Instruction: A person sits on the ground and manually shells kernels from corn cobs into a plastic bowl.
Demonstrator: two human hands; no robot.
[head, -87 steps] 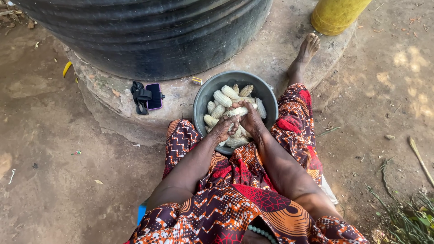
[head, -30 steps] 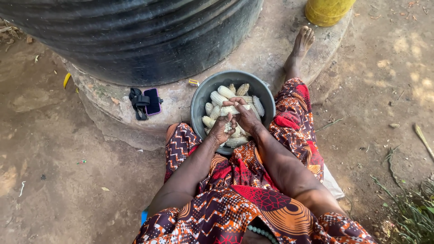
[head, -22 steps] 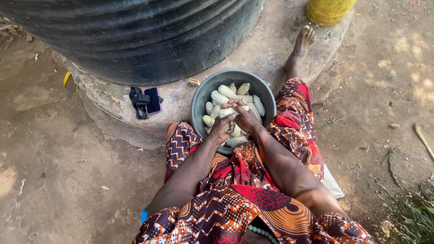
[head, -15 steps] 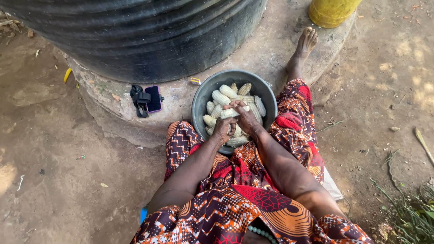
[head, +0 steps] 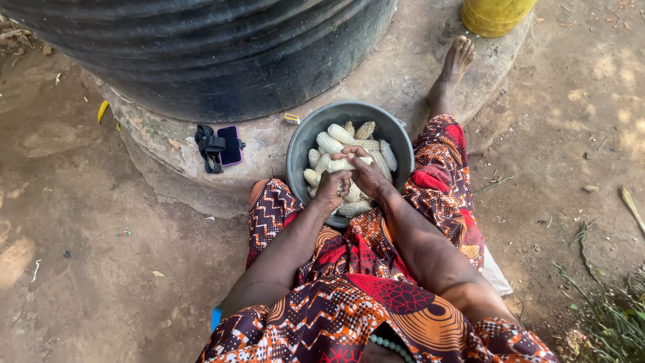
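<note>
Dirt ground (head: 80, 269) fills the left, bare and brown, with a few dry leaves and scraps on it. Above it stands a big black ribbed water tank (head: 215, 54) on a round concrete base (head: 269, 144). On that base, just beside the tank's foot, lie a dark phone with a purple edge (head: 231, 145) and a black strap (head: 209, 144) touching it, and a small box (head: 291, 119) sits a little further right, near the rim of my basin.

Between my knees, against the concrete base, rests the grey metal basin (head: 299, 144), holding a heap of pale maize cobs (head: 329, 142) lying every which way. My left hand (head: 332, 188) and my right hand (head: 366, 175) meet over the middle of the basin, close together, both closed around one cob (head: 346, 163) held just above the heap; my right thumb lies across it. I cannot tell whether any loose grains lie beneath the cobs.

My lap is wrapped in patterned red, orange and black cloth (head: 376, 282). My right leg stretches past the basin, the bare foot (head: 458, 57) resting on the concrete. Beyond the foot stands a yellow container (head: 494, 13), cut off by the top edge. Far right, dirt again, with dry stalks and green weeds (head: 615, 316) in the lower corner.
</note>
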